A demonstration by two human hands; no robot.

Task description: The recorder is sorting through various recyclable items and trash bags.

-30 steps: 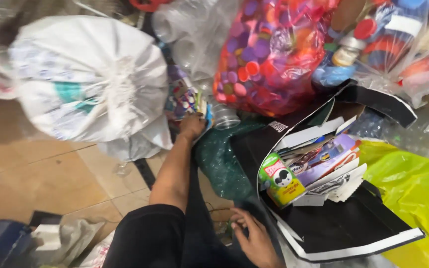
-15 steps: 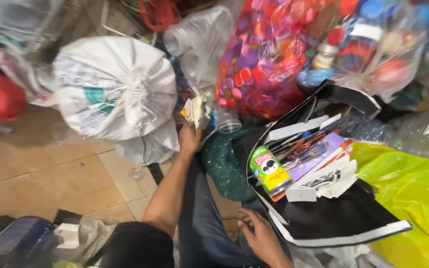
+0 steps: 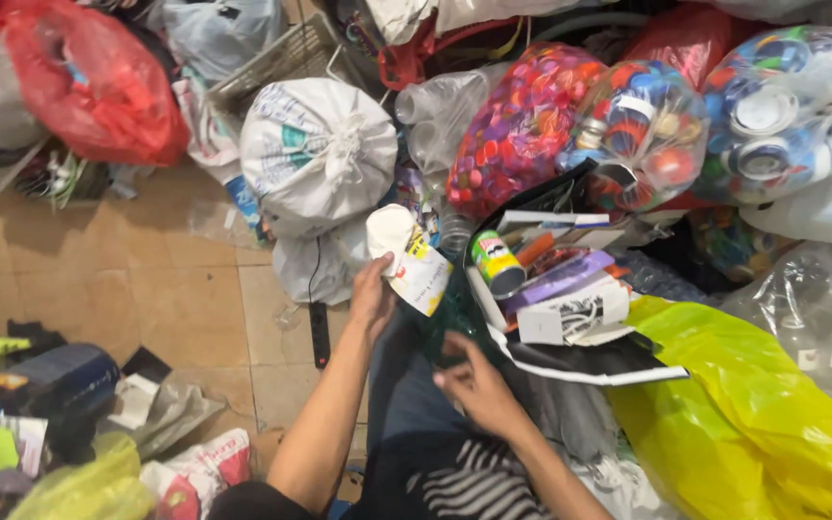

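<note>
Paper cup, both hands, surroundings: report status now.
Left hand grips crumpled paper cup, raised. Right hand open on dark green net bag. Black bag of cartons close beside; white tied sack behind.

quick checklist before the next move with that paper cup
1. Left hand has the paper cup in its grip: ok.
2. Cup crushed or whole: cannot tell, it looks creased.
3. Right hand free: cannot tell, its fingers rest on the dark green net.
4. Black bag open beside the cup: ok.
5. Room in the bag: not ok, cartons and a green can crowd its mouth.
6. Yellow bag mouth open: cannot tell.
</note>
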